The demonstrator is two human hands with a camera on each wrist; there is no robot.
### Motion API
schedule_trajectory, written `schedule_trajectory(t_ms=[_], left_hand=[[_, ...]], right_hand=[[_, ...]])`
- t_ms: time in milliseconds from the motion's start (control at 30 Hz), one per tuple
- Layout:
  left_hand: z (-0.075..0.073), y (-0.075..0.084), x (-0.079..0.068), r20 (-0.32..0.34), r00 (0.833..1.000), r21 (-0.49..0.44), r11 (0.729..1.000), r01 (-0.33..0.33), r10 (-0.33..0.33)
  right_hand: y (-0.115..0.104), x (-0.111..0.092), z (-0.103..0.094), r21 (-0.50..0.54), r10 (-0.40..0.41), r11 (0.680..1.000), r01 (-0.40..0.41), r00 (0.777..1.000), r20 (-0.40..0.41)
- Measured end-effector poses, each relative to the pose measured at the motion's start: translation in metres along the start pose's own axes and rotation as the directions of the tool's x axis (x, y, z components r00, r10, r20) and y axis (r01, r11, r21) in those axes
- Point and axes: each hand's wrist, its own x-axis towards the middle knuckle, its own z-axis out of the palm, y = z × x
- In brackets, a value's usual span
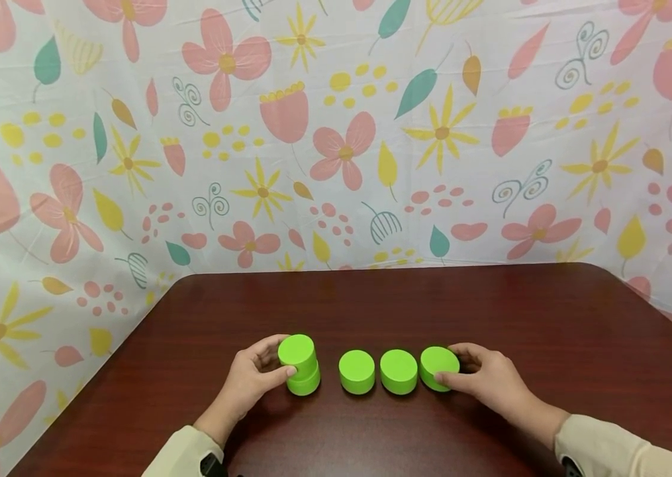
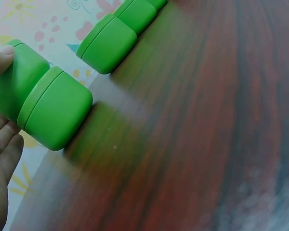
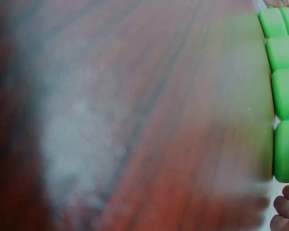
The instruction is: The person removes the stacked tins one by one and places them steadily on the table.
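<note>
- Five round green containers [image 1: 398, 372] are counted, with one dark table [image 1: 371, 305] seen beneath them.
- One lower container [image 1: 304, 385] is set at the left end of the row.
- One upper container [image 1: 296, 351] is seen atop the lower container, slightly off-centre; it is grasped between thumb and fingers by the left hand [image 1: 250, 379].
- Two middle containers [image 1: 357, 372] are set to the right of the lower container, apart from it and near each other.
- One right-end container [image 1: 438, 364] is placed farthest right of the lower container; it is grasped by the right hand [image 1: 495, 379], with the thumb laid on its near side.
- Lid seams are shown on the lower container; what is held inside is hidden.
- One floral cloth [image 1: 336, 199] is seen behind the lower container, beyond the table.
</note>
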Motion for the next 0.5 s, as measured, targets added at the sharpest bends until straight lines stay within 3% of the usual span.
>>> schedule_trajectory(t_ms=[233, 500], left_hand=[[0.0, 0.0, 0.0, -0.002, 1.0, 0.005, 1.0, -0.002, 0.002], [-0.005, 0.003, -0.002, 0.042, 0.993, 0.086, 0.99, 0.108, -0.112]], right_hand=[[-0.017, 0.009, -0.003, 0.006, -0.086, 0.996, 0.086, 0.996, -0.009], [-0.057, 0.027, 0.008, 0.072, -0.225, 0.972, 0.223, 0.974, 0.023]])
